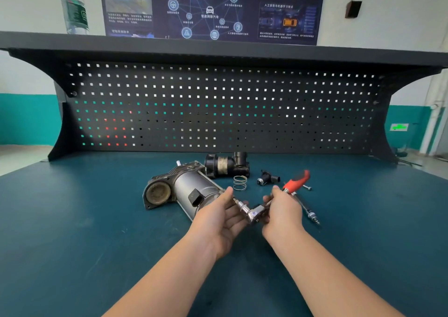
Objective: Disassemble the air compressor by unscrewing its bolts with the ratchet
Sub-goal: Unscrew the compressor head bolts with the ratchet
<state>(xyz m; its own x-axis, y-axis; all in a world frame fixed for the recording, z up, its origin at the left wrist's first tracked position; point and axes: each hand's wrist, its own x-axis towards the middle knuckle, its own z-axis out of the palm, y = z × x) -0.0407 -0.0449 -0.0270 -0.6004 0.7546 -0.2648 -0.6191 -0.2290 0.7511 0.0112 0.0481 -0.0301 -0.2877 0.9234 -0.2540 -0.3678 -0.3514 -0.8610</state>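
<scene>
The air compressor (pixel 184 188), a silver cylinder with a dark cast housing, lies on the green bench left of centre. My right hand (pixel 282 210) grips the ratchet (pixel 297 179) by its shaft, red handle pointing up and away, chrome head (pixel 254 212) between my hands. My left hand (pixel 223 213) is palm-up just right of the compressor, thumb and fingers pinching the small socket bit at the ratchet head.
A removed black compressor part (pixel 226 164) stands behind, with a loose spring (pixel 240 183), a small black fitting (pixel 268 178) and a bolt (pixel 307 187) beside it. A long extension bar (pixel 308 211) lies right of my right hand. The pegboard (pixel 218 108) closes the back.
</scene>
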